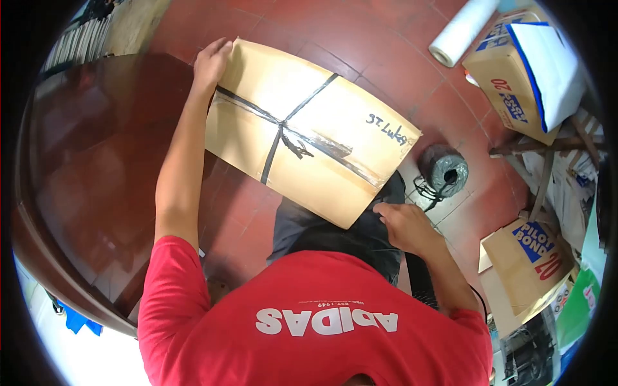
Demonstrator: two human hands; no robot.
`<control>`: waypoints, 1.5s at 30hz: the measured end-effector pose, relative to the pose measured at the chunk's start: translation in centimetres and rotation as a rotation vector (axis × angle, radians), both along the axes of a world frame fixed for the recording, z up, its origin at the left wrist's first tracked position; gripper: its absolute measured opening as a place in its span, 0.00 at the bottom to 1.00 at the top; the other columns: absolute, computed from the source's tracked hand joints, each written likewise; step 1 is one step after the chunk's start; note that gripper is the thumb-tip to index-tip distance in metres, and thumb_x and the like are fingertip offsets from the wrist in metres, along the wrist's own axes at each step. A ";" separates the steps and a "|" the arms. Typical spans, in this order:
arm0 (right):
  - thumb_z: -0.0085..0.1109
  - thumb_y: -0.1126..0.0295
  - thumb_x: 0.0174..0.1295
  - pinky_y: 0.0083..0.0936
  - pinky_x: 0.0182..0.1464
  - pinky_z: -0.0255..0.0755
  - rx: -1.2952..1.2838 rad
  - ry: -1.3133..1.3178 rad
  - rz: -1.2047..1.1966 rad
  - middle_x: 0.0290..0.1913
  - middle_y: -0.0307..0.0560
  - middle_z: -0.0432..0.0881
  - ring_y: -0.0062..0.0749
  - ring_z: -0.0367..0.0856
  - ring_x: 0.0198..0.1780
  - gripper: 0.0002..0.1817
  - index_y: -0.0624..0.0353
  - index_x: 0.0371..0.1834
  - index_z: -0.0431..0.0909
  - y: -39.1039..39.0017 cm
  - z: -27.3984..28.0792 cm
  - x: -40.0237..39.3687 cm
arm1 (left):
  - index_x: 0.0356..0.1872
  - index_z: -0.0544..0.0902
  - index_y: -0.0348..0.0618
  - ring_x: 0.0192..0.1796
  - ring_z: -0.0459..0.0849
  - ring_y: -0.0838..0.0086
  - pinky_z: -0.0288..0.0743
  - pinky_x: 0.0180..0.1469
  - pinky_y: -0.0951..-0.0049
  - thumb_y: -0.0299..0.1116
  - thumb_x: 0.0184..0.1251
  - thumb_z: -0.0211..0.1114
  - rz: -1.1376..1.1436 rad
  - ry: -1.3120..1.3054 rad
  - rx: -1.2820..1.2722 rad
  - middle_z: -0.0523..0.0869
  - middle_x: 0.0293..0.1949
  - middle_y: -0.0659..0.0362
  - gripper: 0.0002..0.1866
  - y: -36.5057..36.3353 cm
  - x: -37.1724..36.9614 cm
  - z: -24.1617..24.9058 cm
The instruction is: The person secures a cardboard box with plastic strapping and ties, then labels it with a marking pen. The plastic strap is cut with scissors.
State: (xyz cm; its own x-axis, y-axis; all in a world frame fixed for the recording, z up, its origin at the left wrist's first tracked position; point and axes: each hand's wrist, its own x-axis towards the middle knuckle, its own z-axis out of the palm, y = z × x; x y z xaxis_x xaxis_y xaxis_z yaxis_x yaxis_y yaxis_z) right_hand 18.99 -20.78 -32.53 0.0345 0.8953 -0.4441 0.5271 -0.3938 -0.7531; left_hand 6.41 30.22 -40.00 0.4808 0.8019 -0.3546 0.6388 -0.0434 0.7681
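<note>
A brown cardboard box lies tilted over my lap, bound with black twine that crosses on its top face. The twine is knotted at the crossing, with short loose ends lying there. Clear tape and black handwriting show on the same face. My left hand is closed around the box's far left corner. Close to the near right corner, my right hand has its fingers curled in; whatever they hold, if anything, is hidden. The box's underside is out of sight.
A roll of black twine stands on the red tiled floor at my right. A white roll lies beyond it. Printed cartons and an opened carton are on the right. A dark glossy table stands on the left.
</note>
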 end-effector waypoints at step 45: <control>0.70 0.71 0.60 0.25 0.46 0.78 0.410 -0.057 -0.535 0.37 0.51 0.90 0.28 0.85 0.38 0.11 0.68 0.42 0.87 8.9 -7.7 -5.9 | 0.35 0.87 0.42 0.28 0.73 0.75 0.68 0.31 0.72 0.35 0.74 0.58 0.433 -0.471 -0.290 0.81 0.26 0.60 0.13 -22.2 -7.8 0.0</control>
State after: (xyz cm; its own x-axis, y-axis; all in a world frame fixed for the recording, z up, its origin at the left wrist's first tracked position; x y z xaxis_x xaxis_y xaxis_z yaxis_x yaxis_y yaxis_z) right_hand 13.13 -11.85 -40.23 0.5329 0.8443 -0.0561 0.3828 -0.2997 -0.8739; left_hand -1.36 8.03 -40.02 0.2948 0.8603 -0.4159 0.1493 0.3885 0.9093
